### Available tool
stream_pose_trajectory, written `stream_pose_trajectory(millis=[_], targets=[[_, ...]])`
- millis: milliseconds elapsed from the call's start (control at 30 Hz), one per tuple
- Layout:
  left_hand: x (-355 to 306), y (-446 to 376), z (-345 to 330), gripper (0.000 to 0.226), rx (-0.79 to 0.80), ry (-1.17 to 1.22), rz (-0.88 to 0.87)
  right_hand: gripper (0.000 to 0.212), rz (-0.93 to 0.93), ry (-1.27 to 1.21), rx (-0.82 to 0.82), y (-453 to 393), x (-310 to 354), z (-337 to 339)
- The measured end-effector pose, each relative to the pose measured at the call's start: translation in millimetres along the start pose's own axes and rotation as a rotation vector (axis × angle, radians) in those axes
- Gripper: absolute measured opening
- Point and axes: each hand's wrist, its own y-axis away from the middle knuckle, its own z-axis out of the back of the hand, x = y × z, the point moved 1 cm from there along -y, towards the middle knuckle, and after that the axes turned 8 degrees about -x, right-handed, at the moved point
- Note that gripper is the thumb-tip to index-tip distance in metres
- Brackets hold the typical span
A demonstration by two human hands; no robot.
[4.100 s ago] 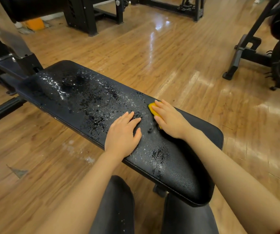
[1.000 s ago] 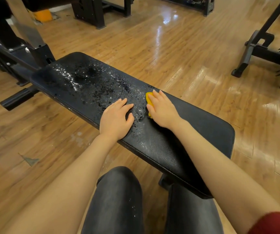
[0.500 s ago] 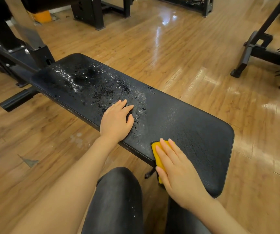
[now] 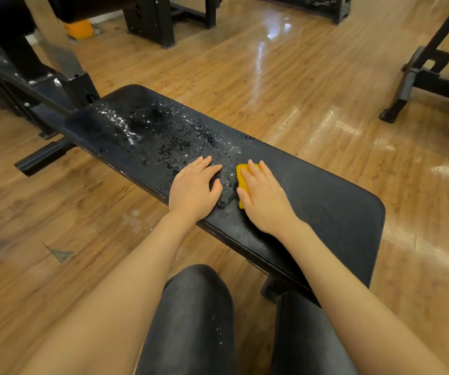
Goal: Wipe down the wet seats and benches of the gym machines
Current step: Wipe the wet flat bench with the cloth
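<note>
toward the left end of the bench (image 4: 326, 201), up by the machine frame (image 4: 42, 85), the pad was thick with water drops (image 4: 142, 125), and that was the work i judged undone. my left hand (image 4: 192, 192) lay flat on the pad near its front edge, fingers straight and spread, holding nothing, only steadying me. it sat on wet vinyl, so i thought it wise to keep its weight light and shift it leftward ahead of each pass rather than drag damp back over cleaned ground.

just beside it, my right hand (image 4: 262, 197) pressed the yellow sponge (image 4: 242, 173) down near the middle of the bench with flat fingers; the grip was loose, the palm pushing rather than pinching. the sponge stood at the border between beaded water and the duller stretch running to the right end.

to do this well i meant to keep the sponge flat under the whole palm, stroke straight across from back edge to front edge, overlap each lane, and carry the water off the edge. a soaked sponge would likely smear, so wringing seemed due soon.
</note>
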Motion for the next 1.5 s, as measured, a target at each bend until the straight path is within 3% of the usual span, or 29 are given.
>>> stream_pose_trajectory(millis=[233,367,600,767,867,1000,1200,1367,1500], targets=[[0,-1,-1,0.043,0.003,0.011,-0.008,0.061,0.027,0.107,0.008,111,22,14],[0,0,-1,0.043,0.005,0.013,-0.006,0.061,0.028,0.076,0.024,66,15,9],[3,-3,0,0.043,0.041,0.014,-0.021,0.057,-0.225,0.077,-0.026,-13,7,-5],[7,-4,1,0.043,0.067,0.044,-0.049,0.057,-0.104,0.080,-0.088,72,46,-1],[7,-4,0,0.043,0.050,0.045,-0.062,0.061,-0.029,0.105,-0.041,109,56,-4],[8,-3,-1,0.043,0.042,0.047,-0.060,0.060,-0.014,0.089,-0.029,75,36,-3],[8,-3,-1,0.043,0.046,0.049,-0.062,0.058,-0.203,0.060,-0.033,-12,-4,3],[4,-6,6,0.043,0.100,0.105,-0.008,0.060,-0.136,-0.195,-0.097,14,-22,16],[-33,-10,12,0.048,0.079,0.227,-0.057,0.050,-0.301,-0.015,-0.175,29,-54,19]])
